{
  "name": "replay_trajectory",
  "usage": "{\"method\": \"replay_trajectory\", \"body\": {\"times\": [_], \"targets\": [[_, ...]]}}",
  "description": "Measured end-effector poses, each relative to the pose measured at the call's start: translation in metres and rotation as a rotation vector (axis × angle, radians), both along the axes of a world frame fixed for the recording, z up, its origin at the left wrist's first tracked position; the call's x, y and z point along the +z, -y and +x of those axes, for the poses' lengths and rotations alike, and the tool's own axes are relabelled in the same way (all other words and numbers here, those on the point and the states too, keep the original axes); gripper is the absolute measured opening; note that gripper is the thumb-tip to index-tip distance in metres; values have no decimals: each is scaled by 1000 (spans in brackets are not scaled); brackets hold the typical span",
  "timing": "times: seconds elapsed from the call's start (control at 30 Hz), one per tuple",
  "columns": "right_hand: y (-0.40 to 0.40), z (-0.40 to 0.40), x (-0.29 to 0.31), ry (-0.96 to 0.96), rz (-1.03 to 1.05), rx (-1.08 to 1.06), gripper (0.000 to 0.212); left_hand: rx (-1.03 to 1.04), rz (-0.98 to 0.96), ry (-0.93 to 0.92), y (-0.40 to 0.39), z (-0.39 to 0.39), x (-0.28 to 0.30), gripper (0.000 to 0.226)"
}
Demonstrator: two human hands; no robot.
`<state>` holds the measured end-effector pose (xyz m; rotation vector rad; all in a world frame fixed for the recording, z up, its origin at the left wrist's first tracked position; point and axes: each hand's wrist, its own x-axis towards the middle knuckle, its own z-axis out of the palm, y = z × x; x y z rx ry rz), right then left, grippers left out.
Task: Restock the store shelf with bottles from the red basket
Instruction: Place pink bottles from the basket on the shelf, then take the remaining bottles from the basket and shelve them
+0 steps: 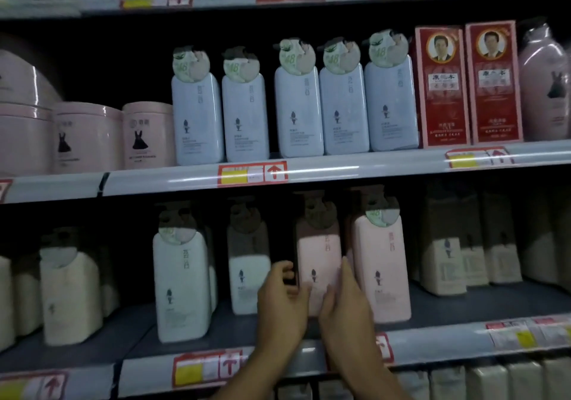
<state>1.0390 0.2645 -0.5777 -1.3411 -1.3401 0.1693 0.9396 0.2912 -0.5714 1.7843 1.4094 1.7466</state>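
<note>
A pink bottle (318, 254) with a dark pump top stands on the lower shelf (438, 336), between a white bottle (248, 276) and another pink bottle (381, 263). My left hand (282, 302) grips its left edge, fingers curled round the side. Against the bottle's right side lies my right hand (344, 304), fingers pointing up and thumb across the front. The red basket is out of view.
The middle shelf (340, 172) carries several pale blue pump bottles (296, 112), pink tubs (145, 135) at left and red boxes (441, 91) at right. A white bottle (182, 288) stands front left on the lower shelf, cream bottles further left and right. Price tags line the shelf edges.
</note>
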Motion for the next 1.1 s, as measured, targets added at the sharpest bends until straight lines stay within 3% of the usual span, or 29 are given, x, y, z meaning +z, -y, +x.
{"method": "replay_trajectory", "body": {"times": [0.23, 0.4, 0.57, 0.63, 0.73, 0.8, 0.87, 1.0, 1.1], "targets": [[74, -11, -11, 135, 190, 203, 45, -104, 125, -32, 73, -34, 3, 24], [128, -21, -76, 286, 152, 368, 35, -119, 31, -35, 131, -63, -68, 17], [169, -13, -191, 453, -160, 519, 36, -107, -252, -158, 198, -111, -203, 11], [174, -3, -241, 505, -295, 543, 29, -86, -406, -119, 225, -129, -258, 13], [175, 7, -302, 677, -651, 559, 30, -70, -636, -169, 251, -141, -320, 27], [175, 3, -333, 849, -864, 639, 38, -139, -774, -232, 251, -139, -342, 33], [178, -8, -359, 950, -949, 750, 40, -225, -860, -352, 250, -138, -355, 29], [184, -18, -417, 1114, -1130, 983, 41, -247, -886, -507, 252, -151, -375, 32], [176, -11, -443, 1310, -1345, 1044, 69, -335, -894, -470, 254, -151, -382, 37]]}}
